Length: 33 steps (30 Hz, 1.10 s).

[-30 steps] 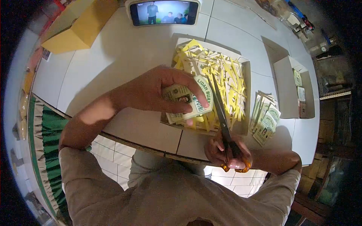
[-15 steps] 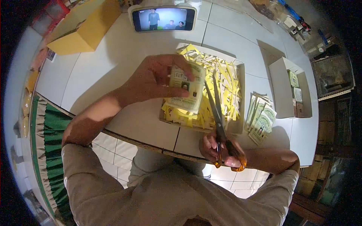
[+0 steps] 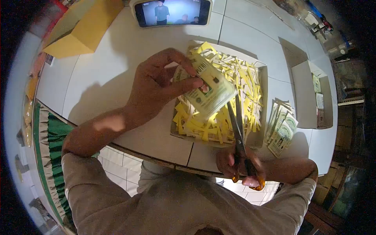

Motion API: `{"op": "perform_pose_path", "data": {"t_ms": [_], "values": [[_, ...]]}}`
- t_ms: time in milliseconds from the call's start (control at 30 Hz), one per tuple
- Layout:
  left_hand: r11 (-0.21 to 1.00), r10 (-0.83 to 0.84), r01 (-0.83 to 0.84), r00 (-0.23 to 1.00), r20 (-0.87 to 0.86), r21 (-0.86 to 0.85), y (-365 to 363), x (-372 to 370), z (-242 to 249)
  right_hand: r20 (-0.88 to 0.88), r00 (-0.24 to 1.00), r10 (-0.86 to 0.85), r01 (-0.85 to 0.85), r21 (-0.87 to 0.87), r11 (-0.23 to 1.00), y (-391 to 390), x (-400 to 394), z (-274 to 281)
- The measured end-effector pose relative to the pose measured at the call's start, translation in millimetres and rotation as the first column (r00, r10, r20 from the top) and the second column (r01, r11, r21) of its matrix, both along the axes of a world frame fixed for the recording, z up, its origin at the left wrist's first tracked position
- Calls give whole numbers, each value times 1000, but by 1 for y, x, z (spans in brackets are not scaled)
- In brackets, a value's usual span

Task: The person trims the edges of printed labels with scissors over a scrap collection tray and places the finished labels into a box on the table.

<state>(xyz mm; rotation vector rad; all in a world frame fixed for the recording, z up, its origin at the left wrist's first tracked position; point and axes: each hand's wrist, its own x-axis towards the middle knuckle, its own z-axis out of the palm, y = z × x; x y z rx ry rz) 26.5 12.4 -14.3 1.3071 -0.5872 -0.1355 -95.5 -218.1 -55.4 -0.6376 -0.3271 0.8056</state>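
Between its thumb and fingers, my left hand (image 3: 150, 80) pinches a printed paper label (image 3: 217, 88) with green lettering and a small portrait, held tilted over a shallow box (image 3: 264, 94) of yellow and white paper strips (image 3: 246, 80). My right hand (image 3: 227, 162) grips a pair of scissors (image 3: 239, 141) by its amber handles at the table's front edge. The blades point away from me, slightly parted, with their tips at the label's lower right corner. A fanned pile of similar labels (image 3: 284, 129) lies right of the box.
An open white box (image 3: 300, 86) holding labels stands at the right. A phone (image 3: 172, 13) playing a video leans at the back. At the far left is a yellow cardboard box (image 3: 74, 37). A green curtain (image 3: 58, 133) hangs below the table's left edge.
My left hand has turned the label so that it slants down to the right, its corner now at the scissor tips. The whole view has shifted slightly.
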Motion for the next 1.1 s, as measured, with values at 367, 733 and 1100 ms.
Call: {"op": "perform_pose_path", "data": {"t_ms": [367, 733, 1100], "values": [[953, 26, -111, 956, 291, 282, -1, -7, 1, 425, 905, -12, 47, -73, 996, -2, 10, 0], [938, -142, 3, 915, 377, 347, -9, -23, 9, 383, 920, -84, 156, -160, 975, 3, -1, 4], [889, -195, 24, 923, 333, 457, -14, -31, 9, 418, 882, -218, 251, -24, 968, 14, 5, -1]]}}
